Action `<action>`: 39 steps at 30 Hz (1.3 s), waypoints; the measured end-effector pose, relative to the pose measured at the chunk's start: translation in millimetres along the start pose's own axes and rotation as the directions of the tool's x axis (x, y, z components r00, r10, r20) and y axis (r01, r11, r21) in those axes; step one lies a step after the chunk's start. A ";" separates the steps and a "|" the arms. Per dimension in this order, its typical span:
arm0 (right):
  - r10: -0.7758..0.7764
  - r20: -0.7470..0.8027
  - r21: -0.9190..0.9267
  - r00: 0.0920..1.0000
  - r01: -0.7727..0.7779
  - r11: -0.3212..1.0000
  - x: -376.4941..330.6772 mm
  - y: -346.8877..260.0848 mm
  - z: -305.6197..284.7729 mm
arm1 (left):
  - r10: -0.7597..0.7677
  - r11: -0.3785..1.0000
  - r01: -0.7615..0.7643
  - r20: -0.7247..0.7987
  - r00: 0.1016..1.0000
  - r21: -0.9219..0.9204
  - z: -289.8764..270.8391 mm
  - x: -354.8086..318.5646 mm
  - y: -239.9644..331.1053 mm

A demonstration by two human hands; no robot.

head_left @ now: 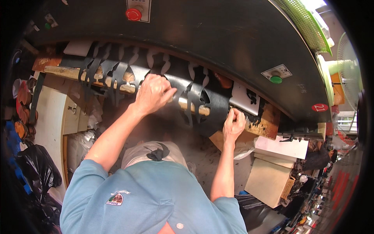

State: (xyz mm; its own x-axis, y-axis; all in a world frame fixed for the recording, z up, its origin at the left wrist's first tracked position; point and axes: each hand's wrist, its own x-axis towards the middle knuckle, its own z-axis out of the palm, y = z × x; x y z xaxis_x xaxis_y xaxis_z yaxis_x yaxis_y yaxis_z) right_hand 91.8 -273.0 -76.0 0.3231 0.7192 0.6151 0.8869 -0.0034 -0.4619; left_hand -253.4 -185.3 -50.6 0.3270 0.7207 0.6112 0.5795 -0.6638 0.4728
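A long black sheet (pixel 212 107) with several shaped cut-outs lies over a wooden block (pixel 269 124) under a big dark press head (pixel 218 35). My left hand (pixel 152 93) rests on the sheet near the middle, fingers curled and pressing on it. My right hand (pixel 234 124) grips the sheet's lower right edge by the block. Pale wood shows through the cut holes.
A red round button (pixel 133 14) and a green button (pixel 276 79) sit on the press head. Cardboard boxes (pixel 269 179) stand at the right. Black plastic bags (pixel 35 167) and brown cut pieces (pixel 21 113) lie at the left. A green fan (pixel 348 70) is far right.
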 end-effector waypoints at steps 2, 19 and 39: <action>0.026 0.023 0.006 0.999 -0.026 1.000 -21.8 -5.2 -12.0 | 0.000 1.000 0.000 0.013 1.000 -0.003 -8.1 -23.1 9.6; -0.011 0.616 -0.104 0.788 0.095 0.990 -13.3 -107.2 -40.5 | -0.084 0.942 0.245 0.549 0.831 -0.227 -95.1 -116.7 94.6; 0.171 0.720 0.559 0.673 -0.708 0.431 -0.9 -64.1 -114.6 | 0.022 0.999 -0.008 0.337 0.941 -0.041 23.1 -49.5 82.6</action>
State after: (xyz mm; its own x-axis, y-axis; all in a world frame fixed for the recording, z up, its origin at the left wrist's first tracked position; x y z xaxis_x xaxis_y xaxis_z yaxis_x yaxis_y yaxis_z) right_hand 72.5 -353.1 26.3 0.1315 0.9834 -0.1251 -0.0310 -0.1220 -0.9920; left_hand -204.5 -271.3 -56.4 0.5719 0.7314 0.3715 0.5458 -0.6773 0.4934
